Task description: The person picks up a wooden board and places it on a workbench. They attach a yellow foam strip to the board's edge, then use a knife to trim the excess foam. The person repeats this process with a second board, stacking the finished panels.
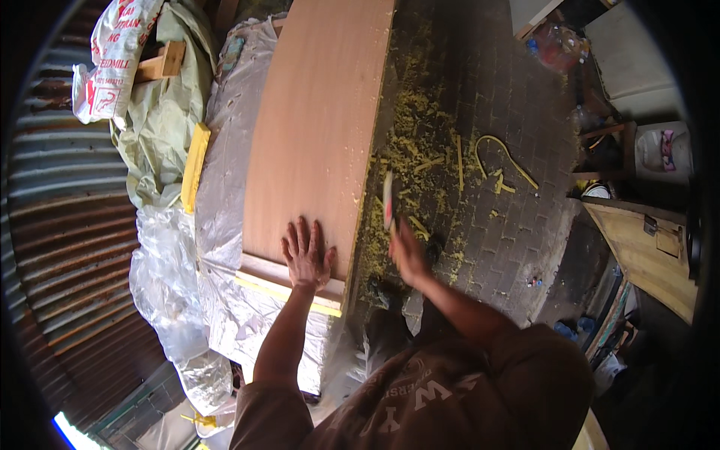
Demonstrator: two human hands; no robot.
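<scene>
A long, smooth reddish-brown wooden panel (322, 105) lies lengthwise on a plastic-covered support. My left hand (305, 255) rests flat near its close end, fingers spread, holding nothing. Just off the panel's right edge, my right hand (409, 253) is closed around a slim hand tool (388, 201) with a pale upper end and a red patch. My fingers hide its lower part, and its exact kind cannot be made out. Across the panel's close end runs a strip of wood edged in yellow (289, 294).
Yellow shavings and scraps (420, 150) litter the paved floor (517, 217) to the right, with a curved yellow strip (517, 161) among them. Clear plastic sheeting (169, 277) and a yellow block (196, 169) lie left, beside corrugated metal (67, 240). A wooden cabinet (645, 247) stands right.
</scene>
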